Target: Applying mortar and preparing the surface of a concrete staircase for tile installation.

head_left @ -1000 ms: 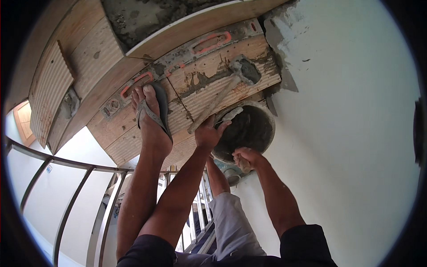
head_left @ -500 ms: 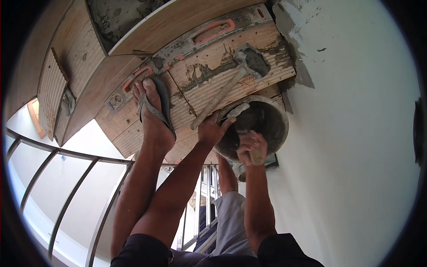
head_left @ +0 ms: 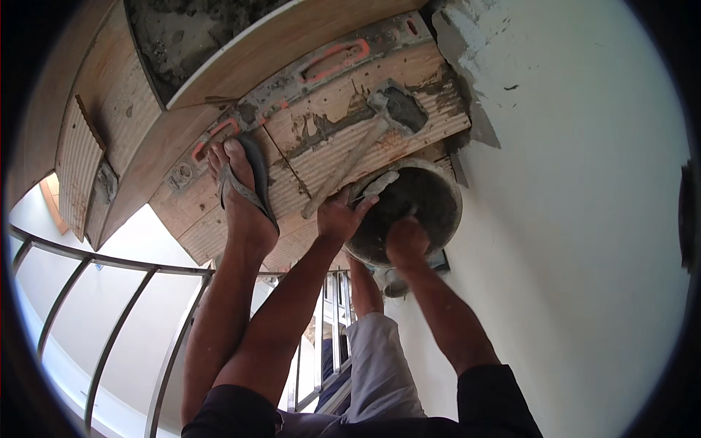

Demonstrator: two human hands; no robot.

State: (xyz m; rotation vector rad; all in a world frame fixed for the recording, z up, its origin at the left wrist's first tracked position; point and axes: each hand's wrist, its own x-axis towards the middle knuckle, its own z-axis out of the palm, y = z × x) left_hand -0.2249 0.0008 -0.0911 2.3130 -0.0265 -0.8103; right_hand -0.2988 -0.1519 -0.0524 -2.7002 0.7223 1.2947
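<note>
My left hand [head_left: 343, 217] grips the rim of a round, dark bucket [head_left: 423, 186] of grey wet mix, beside a mortar-crusted piece [head_left: 382, 182] at its edge. My right hand [head_left: 405, 239] is closed on a trowel inside the bucket; the blade is hard to make out. Just above my left hand, a long-handled mallet-like tool [head_left: 339, 172] with a cement-caked head lies on ridged wooden-coloured boards [head_left: 325, 157]. My left foot in a grey flip-flop [head_left: 244, 182] rests on the boards.
A cement-smeared level [head_left: 332, 58] with orange grips lies across the boards. A recess of grey mortar [head_left: 190, 40] is above. A metal railing [head_left: 117, 266] runs along the lower left over a drop. A white wall [head_left: 562, 233] fills the right side.
My right hand moved from the bucket's near edge into it, turning so that the handle is now mostly hidden. My left hand stays on the rim as the view shifts slightly.
</note>
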